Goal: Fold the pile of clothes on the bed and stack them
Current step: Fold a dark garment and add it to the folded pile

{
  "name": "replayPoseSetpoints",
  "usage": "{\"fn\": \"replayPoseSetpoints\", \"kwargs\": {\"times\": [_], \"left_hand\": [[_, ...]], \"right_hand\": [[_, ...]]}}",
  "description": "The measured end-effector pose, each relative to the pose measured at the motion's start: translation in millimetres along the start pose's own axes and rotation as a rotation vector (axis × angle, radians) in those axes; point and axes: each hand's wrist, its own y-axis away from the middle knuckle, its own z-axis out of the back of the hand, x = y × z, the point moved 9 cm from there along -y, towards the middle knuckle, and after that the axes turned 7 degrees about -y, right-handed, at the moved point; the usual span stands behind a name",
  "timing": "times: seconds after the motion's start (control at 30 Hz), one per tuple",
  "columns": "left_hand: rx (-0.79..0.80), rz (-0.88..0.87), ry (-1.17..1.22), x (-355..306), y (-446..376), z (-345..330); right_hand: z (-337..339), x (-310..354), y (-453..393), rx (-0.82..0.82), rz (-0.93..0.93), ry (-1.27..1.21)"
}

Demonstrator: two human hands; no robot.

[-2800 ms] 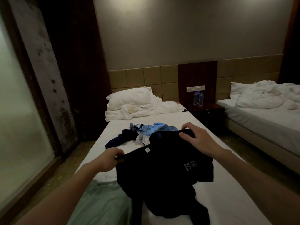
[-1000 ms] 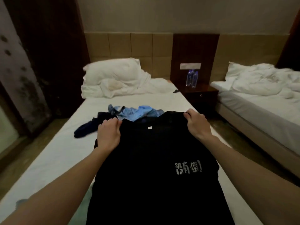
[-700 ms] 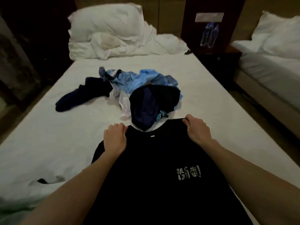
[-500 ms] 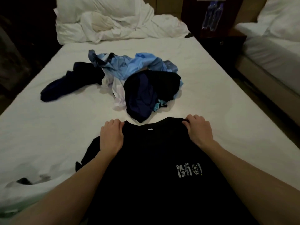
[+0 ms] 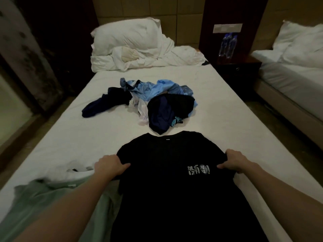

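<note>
The black T-shirt [image 5: 167, 172] lies front-up, flat on the bed [image 5: 227, 105], near the pile of clothes [image 5: 153, 103]. The left hand [image 5: 109, 165] pinches its left sleeve; the right hand [image 5: 234, 161] pinches the right. Soft, light, floppy cloth: best held at the edges.

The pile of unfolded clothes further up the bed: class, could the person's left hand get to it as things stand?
Probably yes, once it lets go. The left hand grips the black T-shirt at its sleeve; only bare sheet and the shirt's collar lie between it and the pile.
</note>
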Motion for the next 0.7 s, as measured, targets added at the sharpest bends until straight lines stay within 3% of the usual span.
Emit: {"fn": "replayPoseSetpoints", "kwargs": {"times": [0.1,0.23,0.4,0.53,0.6,0.7], "left_hand": [[0.006,-0.032,0.092,11.5,19.7,9.6],[-0.156,-0.031,0.432,12.2,28.8,36.5],[-0.306,0.067,1.074,21.1,20.8,40.8],[-0.449,0.108,1.178,2.3,31.0,64.1],[-0.406,-0.019,1.186,-36.2,29.5,72.2],[-0.174,-0.243,1.222,-109.4,26.9,59.2]], "right_hand": [[6.4,-12.0,19.3,-0.031,0.026,-0.182],[19.5,-9.4,39.1,-0.136,0.073,-0.372],[13.6,-31.8,41.2,-0.183,0.034,-0.98],[17.3,-34.8,44.4,-0.117,0.065,-1.353],[27.3,-31.7,48.1,-0.19,0.123,-1.428],[36.0,-12.1,56.5,-0.368,0.204,-1.349]]}}
